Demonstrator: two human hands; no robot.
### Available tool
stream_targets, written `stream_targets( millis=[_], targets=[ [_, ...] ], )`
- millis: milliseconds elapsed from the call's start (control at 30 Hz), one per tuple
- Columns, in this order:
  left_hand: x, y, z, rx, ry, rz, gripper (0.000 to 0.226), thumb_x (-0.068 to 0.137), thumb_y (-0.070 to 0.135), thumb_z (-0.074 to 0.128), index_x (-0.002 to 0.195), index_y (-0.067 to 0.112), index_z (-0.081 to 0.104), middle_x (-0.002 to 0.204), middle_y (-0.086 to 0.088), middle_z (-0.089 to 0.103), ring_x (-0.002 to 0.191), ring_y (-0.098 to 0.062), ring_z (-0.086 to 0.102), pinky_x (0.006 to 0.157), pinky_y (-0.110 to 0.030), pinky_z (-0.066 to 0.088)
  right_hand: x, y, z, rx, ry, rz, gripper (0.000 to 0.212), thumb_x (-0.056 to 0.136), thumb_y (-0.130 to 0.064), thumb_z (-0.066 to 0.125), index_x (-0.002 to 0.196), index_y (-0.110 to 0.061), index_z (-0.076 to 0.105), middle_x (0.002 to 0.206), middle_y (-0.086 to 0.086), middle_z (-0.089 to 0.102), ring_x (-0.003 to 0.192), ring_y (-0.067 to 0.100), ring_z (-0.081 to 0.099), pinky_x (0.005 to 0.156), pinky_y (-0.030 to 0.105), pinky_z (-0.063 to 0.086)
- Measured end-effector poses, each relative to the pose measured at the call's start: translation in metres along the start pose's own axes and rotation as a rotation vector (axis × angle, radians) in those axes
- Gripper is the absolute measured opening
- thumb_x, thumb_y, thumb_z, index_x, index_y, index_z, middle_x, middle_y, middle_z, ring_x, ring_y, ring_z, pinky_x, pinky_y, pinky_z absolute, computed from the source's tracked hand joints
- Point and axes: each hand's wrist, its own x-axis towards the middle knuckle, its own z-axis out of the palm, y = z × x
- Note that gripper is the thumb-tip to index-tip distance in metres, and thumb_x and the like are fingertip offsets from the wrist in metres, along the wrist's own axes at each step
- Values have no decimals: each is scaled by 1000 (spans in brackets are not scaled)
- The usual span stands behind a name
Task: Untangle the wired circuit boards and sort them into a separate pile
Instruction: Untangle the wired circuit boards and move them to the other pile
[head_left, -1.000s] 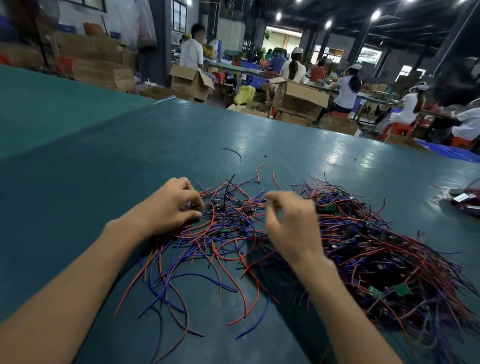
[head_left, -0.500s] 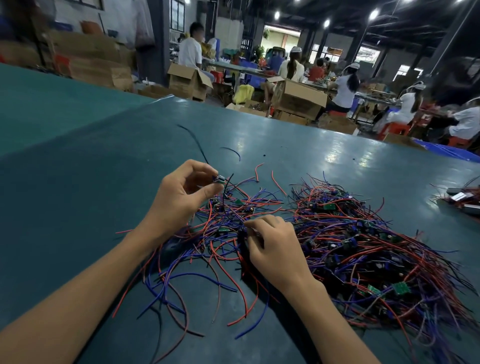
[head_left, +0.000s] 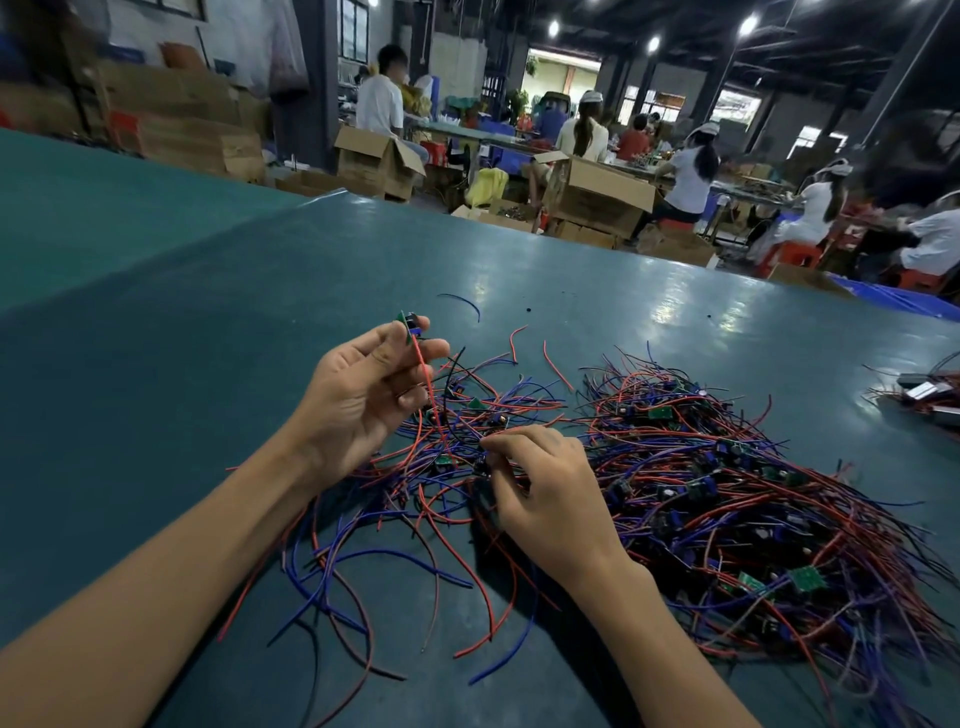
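Board (head_left: 408, 325) raised at 11 o'clock of tangle (head_left: 483, 410), pinched in left grip (head_left: 363, 395); red lead (head_left: 428, 389) trails into tangle. Right grip (head_left: 540, 488) pinches tangle. Step: untangling. Next, likely: hold tangle down, draw lead free.

A smooth teal-green desk (head_left: 208, 312) fills the lower half, its glossy top catching pale glare toward 1 o'clock. Past its far edge, at 12 o'clock, open brown cardboard boxes (head_left: 376, 161) stand on the floor beside a yellow bag (head_left: 488, 184). At 10 o'clock stacked brown cartons (head_left: 192, 135) sit before a pale wall, next to a dark pillar (head_left: 311, 78). From 12 to 2 o'clock, workers in white tops (head_left: 685, 176) sit at long benches, some on red plastic stools (head_left: 792, 254). Round ceiling lamps (head_left: 749, 23) shine under a dark roof.
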Motion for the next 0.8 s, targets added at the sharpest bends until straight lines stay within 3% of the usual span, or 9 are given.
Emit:
stream_targets(
  millis=[100,167,333,600,700,800],
  targets=[
    [2,2,-3,-53,-28,-12,24,93,31,59,102,16,74,75,4,58,62,-7,47,55,-20,39,0,0,0,20,33,-3,22,86,-11,65,105,-12,75,102,0,72,95,23,64,83,43,48],
    [2,4,-3,-86,-34,-20,25,93,33,58,101,17,75,75,6,51,62,-6,43,55,-20,37,1,0,0,43,58,4,22,86,-10,65,105,-12,75,102,0,72,95,22,65,83,42,48],
    [-1,7,-5,-177,-22,-76,26,92,39,56,97,24,77,99,8,66,80,-8,55,62,-21,42,1,-1,-1,122,165,27,21,89,-7,66,109,-9,74,103,0,72,95,20,66,83,44,51],
    [-1,5,-4,-348,-71,-208,29,96,38,56,99,18,76,72,13,66,62,-4,51,59,-18,39,-1,1,-2,115,194,20,20,90,-2,68,108,-8,74,101,1,71,93,21,67,79,47,52],
    [-1,4,-3,-351,-73,-212,28,94,36,58,98,16,76,75,12,68,62,-4,54,58,-19,44,0,1,0,132,195,27,21,90,-3,68,109,-9,74,101,1,72,92,20,67,80,47,53],
    [-3,6,-5,-338,-61,-206,22,92,30,62,96,15,78,91,5,73,71,-5,64,64,-18,49,1,0,1,263,233,86,19,94,-10,64,110,-10,74,101,-3,72,92,12,68,81,40,55]
  ],
)
